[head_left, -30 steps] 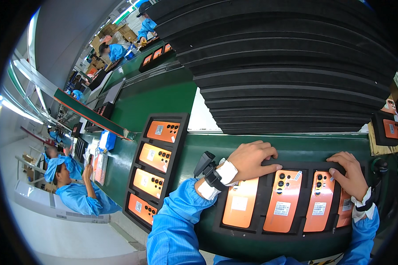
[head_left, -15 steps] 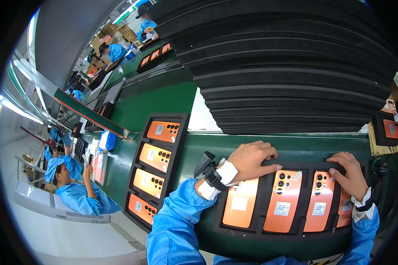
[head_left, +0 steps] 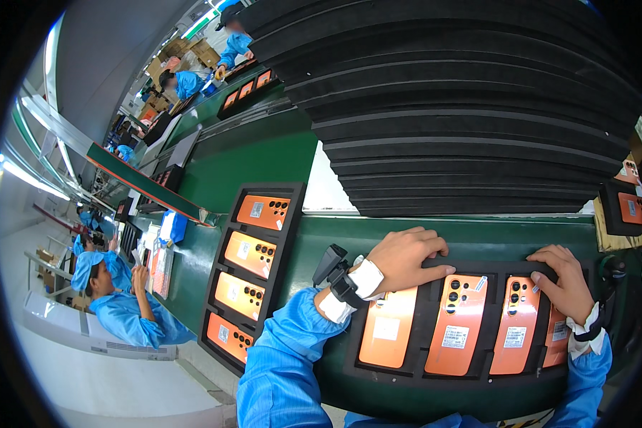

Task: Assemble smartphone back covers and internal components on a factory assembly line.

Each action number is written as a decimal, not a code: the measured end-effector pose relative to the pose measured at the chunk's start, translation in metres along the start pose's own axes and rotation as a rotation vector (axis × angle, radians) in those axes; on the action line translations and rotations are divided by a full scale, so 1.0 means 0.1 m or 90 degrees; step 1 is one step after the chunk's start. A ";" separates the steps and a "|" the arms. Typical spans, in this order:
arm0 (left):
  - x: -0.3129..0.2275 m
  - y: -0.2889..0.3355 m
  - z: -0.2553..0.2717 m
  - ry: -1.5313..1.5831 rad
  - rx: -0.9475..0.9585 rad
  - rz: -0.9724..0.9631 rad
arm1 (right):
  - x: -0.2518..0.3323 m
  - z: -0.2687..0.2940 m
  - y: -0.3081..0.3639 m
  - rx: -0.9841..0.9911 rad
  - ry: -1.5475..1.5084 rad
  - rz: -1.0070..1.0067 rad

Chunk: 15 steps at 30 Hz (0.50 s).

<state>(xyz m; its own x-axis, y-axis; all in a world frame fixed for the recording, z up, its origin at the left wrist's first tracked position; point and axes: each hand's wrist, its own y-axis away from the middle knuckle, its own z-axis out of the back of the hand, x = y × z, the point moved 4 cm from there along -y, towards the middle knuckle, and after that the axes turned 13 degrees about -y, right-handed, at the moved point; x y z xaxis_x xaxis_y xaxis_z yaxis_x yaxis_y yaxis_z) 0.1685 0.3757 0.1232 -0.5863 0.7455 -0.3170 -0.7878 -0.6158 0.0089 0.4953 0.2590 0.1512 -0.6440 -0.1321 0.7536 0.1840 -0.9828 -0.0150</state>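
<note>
A black tray [head_left: 419, 354] lies before me with several orange phones in its slots, their camera sides up and white labels on them. My left hand [head_left: 404, 255] reaches over the tray's far edge, thumb on the rim above a phone [head_left: 458, 324] and fingers bent beyond it. At the right end, my right hand [head_left: 563, 279] grips the same far edge, its thumb beside the top of another phone [head_left: 515, 324]. My left wrist hides part of the leftmost phone [head_left: 386, 337]; the rightmost phone [head_left: 555, 337] is partly covered by my right hand.
A second black tray [head_left: 265, 265] of orange phones stands at left on the green table [head_left: 264, 160]. Stacked black trays [head_left: 471, 121] rise beyond my hands. At far right a small black tray [head_left: 624, 217] holds phones. A co-worker in blue [head_left: 132, 307] sits at left.
My hands and the tray have stayed put. In the background, a far co-worker's arm has shifted, and the co-worker at left has moved slightly.
</note>
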 end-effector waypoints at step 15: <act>0.00 -0.01 0.00 0.004 -0.002 0.002 | -0.03 0.00 0.00 0.002 -0.002 0.003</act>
<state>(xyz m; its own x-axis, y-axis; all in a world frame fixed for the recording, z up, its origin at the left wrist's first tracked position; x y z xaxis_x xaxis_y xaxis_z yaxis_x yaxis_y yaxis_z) 0.1692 0.3759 0.1232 -0.5882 0.7417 -0.3224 -0.7850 -0.6195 0.0069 0.4972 0.2592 0.1489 -0.6414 -0.1360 0.7551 0.1894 -0.9818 -0.0159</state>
